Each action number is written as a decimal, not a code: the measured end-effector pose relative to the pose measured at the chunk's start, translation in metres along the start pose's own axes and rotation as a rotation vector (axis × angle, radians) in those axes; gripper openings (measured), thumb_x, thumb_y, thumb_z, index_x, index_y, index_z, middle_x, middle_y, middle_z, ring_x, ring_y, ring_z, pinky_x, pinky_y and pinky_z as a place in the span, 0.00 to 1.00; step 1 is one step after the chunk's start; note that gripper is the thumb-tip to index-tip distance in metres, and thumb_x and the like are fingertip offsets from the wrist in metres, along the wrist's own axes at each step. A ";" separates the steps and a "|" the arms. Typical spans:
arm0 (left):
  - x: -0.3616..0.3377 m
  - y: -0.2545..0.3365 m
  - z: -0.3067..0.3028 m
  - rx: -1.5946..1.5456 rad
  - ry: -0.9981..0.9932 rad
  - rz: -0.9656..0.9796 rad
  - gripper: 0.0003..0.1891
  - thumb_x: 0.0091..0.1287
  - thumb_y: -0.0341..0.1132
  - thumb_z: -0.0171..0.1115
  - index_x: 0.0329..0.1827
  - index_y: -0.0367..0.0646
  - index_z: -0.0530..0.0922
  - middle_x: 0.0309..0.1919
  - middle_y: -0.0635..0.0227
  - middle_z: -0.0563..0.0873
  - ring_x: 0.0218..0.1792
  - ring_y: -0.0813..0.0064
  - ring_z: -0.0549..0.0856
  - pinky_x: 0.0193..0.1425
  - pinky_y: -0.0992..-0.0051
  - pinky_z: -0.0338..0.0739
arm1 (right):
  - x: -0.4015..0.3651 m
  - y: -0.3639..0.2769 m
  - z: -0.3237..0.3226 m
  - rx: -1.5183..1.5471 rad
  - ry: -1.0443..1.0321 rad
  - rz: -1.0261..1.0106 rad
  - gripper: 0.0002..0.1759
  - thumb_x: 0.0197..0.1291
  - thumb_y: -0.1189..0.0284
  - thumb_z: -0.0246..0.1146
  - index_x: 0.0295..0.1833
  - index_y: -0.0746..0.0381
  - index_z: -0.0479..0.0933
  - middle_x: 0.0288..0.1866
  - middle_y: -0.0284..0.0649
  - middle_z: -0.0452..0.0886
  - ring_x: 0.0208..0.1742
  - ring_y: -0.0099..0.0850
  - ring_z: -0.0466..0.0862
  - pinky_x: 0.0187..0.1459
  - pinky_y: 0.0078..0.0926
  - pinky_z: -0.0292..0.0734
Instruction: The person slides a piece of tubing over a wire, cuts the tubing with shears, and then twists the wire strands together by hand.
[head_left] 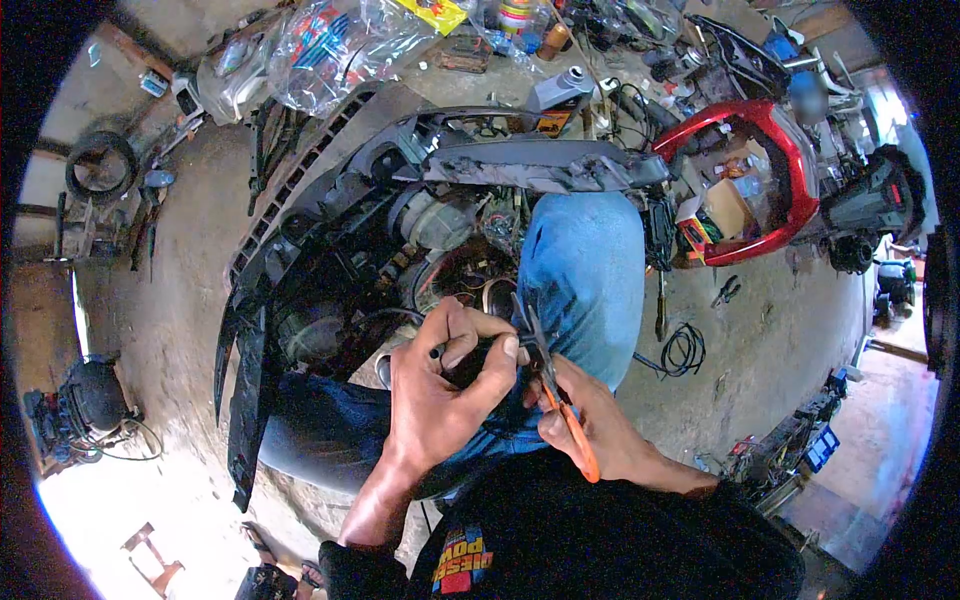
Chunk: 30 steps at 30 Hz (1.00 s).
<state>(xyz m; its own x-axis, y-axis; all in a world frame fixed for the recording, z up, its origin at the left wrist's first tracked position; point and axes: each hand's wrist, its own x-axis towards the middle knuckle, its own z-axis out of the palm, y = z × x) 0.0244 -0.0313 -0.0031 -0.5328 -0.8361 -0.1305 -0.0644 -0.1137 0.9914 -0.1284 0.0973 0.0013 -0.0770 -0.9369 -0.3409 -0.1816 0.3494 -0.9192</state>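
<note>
My left hand [437, 405] is closed, with thumb and forefinger pinching a thin black cable or tube [435, 352] whose end pokes out between the fingers. In my right hand [612, 432] is a pair of scissors [579, 443] with orange handles. The scissor blades point up and away from me, right beside my left fingertips. Under both hands lies a big black plastic vehicle part [350, 235], resting against my legs, with round lamp-like housings [435, 218] and wires inside it.
A red curved panel [808, 190] lies to the right around a small cardboard box [733, 208]. On the floor are a coiled black cable [684, 350] and a screwdriver-like tool [660, 305]. Clear plastic bags [330, 60] and a grey bottle [562, 88] lie at the back.
</note>
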 end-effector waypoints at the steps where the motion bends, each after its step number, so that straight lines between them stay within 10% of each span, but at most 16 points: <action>1: 0.000 0.000 -0.002 0.023 -0.009 -0.018 0.15 0.67 0.25 0.68 0.31 0.41 0.67 0.31 0.67 0.89 0.30 0.86 0.76 0.35 0.79 0.73 | 0.000 0.000 0.000 -0.012 0.009 -0.010 0.28 0.66 0.50 0.70 0.45 0.65 0.72 0.36 0.44 0.69 0.36 0.40 0.72 0.38 0.39 0.69; 30: 0.003 -0.010 -0.001 0.025 -0.072 0.025 0.20 0.70 0.23 0.66 0.31 0.46 0.60 0.39 0.59 0.88 0.38 0.74 0.88 0.47 0.73 0.81 | 0.003 -0.004 0.004 -0.164 0.099 0.001 0.23 0.67 0.59 0.71 0.40 0.66 0.70 0.30 0.47 0.69 0.29 0.44 0.72 0.34 0.43 0.68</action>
<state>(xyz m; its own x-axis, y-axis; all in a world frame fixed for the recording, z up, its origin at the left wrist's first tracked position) 0.0246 -0.0331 -0.0132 -0.5935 -0.7979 -0.1058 -0.0711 -0.0790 0.9943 -0.1245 0.0927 0.0030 -0.1718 -0.9340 -0.3134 -0.3382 0.3547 -0.8717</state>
